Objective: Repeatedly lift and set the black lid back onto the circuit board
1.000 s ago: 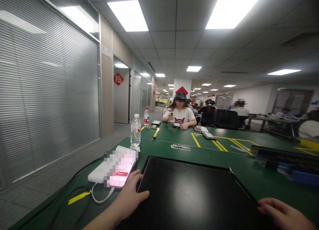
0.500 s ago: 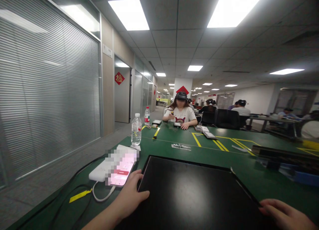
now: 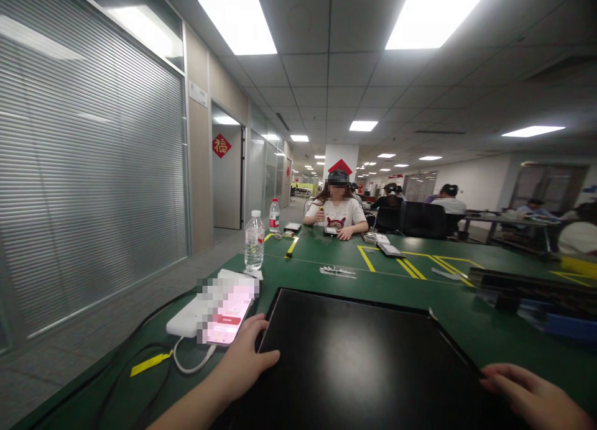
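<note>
A large black display panel (image 3: 354,355) lies in front of me, with a blurred light reflection on its glossy face. My left hand (image 3: 249,352) is closed on its left edge, thumb over the top face and fingers along the side. On the right edge, my right hand (image 3: 529,383) grips with its fingers pinched together; part of that edge is hidden behind the fingers. The panel's near edge runs out of the picture. Just left of my left hand lies a phone (image 3: 228,318) with a lit pink screen and a white cable (image 3: 193,368) plugged in.
A white box-like device (image 3: 184,321) lies beside the phone. Behind it stand two water bottles (image 3: 254,243). Yellow tape (image 3: 366,259) marks the green table (image 3: 298,284). Across it sits a person (image 3: 336,212) working with small devices. Dark parts and a blue bin (image 3: 571,330) are at right.
The camera view has shifted very slightly. Both hands stay on the panel's edges, and the panel keeps its place on the table.
</note>
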Demonstrator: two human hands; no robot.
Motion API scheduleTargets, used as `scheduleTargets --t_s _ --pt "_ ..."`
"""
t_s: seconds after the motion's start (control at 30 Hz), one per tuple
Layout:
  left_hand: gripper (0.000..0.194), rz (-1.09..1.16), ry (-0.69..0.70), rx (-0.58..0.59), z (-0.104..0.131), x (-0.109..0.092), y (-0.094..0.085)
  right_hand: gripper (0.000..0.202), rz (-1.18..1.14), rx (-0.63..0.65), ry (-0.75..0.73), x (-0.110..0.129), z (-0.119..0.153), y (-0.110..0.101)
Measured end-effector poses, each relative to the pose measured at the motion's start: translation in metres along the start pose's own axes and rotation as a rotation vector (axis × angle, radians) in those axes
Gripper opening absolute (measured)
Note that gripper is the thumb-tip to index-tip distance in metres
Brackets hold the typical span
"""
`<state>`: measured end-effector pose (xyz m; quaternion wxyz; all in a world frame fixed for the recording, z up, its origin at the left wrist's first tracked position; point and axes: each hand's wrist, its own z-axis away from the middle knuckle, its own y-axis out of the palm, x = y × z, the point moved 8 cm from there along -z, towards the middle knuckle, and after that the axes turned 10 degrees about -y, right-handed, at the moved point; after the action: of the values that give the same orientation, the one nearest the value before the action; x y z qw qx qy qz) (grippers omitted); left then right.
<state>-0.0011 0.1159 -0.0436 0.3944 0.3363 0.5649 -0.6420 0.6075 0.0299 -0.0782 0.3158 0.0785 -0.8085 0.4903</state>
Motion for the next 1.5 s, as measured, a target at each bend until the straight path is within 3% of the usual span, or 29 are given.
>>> scheduleTargets --t_s 0.2,0.33,0.47,0.57,0.93,1.5 --pt "0.072 0.255 -0.016 0.000 -0.004 0.001 -0.004 0.043 -0.105 0.046 0.136 0.027 0.012 -0.005" --pt "0.084 0.501 -0.050 0.139 -0.002 -0.003 0.006 0.046 -0.055 0.063 0.153 0.052 0.021 -0.012" --pt "0.102 0.635 -0.188 0.227 0.001 0.004 0.019 0.046 -0.027 0.082 0.120 0.063 0.023 -0.015" --pt "0.110 0.614 -0.240 0.257 0.005 0.006 0.024 0.044 -0.022 0.069 0.084 0.059 0.021 -0.015" --pt "0.097 0.600 -0.293 0.270 0.009 0.002 0.017 0.046 -0.041 0.037 0.121 0.052 0.020 -0.013" --pt "0.104 0.695 -0.236 0.346 0.007 0.004 0.024 0.046 -0.042 0.054 0.101 0.023 0.012 -0.003"
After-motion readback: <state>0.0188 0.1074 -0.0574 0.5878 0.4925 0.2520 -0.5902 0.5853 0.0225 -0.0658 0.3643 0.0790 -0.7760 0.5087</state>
